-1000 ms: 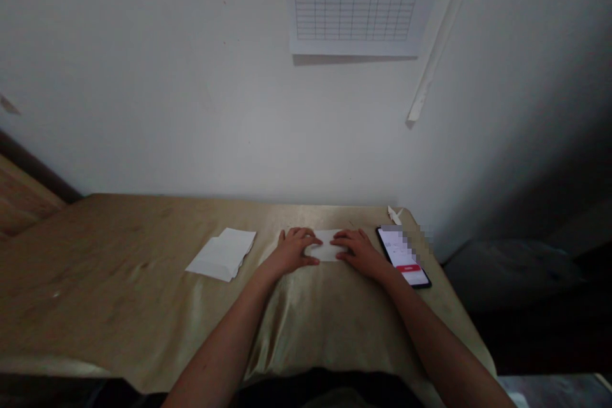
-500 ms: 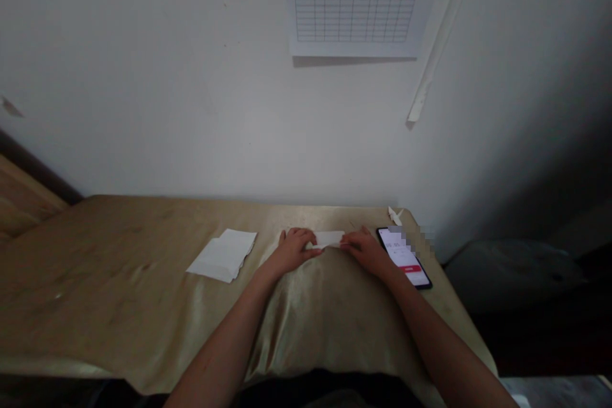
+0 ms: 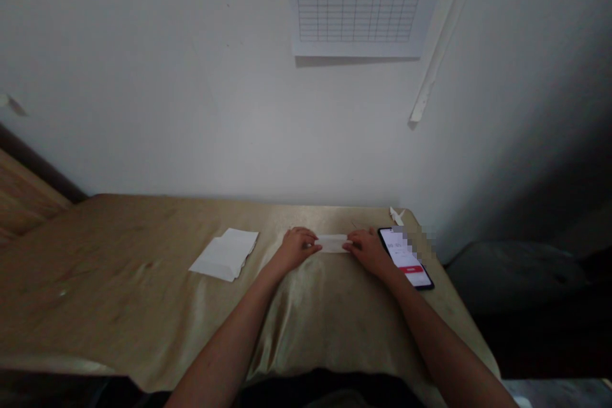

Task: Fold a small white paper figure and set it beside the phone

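Between my two hands lies a narrow folded strip of white paper [image 3: 333, 243], close above the gold tablecloth. My left hand [image 3: 298, 247] has its fingers curled, with thumb and fingertips pinching the strip's left end. At the other end, my right hand [image 3: 365, 247] pinches the paper between thumb and fingers. The strip's two ends are partly hidden by the fingertips. To the left of my left hand rests a small stack of white paper sheets [image 3: 225, 255], with slightly uneven edges.
A phone [image 3: 405, 260] with a lit screen lies just right of my right hand. Behind it sits a scrap of white paper [image 3: 396, 216]. The gold cloth [image 3: 124, 280] covers the table, which meets a wall bearing a printed grid sheet [image 3: 358, 3].
The strip's front edge has come into fuller view and looks flatter between the hands. My fingers have shifted slightly apart at its ends. The view has moved a little.
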The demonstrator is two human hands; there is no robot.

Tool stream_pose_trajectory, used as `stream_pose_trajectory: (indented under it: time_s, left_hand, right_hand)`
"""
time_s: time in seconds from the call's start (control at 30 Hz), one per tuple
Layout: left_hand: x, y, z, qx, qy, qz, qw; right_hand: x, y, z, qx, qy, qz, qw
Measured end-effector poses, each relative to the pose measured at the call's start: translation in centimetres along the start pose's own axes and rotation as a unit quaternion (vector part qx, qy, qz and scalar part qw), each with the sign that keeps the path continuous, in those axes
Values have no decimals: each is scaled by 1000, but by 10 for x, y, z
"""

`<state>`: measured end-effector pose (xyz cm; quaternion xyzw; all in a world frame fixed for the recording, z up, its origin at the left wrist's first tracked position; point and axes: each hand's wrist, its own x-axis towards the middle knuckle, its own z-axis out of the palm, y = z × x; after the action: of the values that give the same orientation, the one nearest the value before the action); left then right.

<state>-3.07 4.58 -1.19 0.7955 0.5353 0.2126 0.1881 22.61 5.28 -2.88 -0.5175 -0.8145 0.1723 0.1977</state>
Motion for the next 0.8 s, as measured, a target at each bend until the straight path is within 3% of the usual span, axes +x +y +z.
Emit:
stream_pose_trajectory:
  time_s: [0.33,0.5,0.8]
  left_hand:
    - [4,-2,6,7,14,7,1000]
    - [2,-4,12,28,40,-10,999]
    - [0,-10,11,64,20,66,996]
  right_hand:
    - [-3,-13,5,-5,92,56,994]
    - [-5,-22,6,-48,98,73,991]
    - [-6,-29,10,-102,121,89,983]
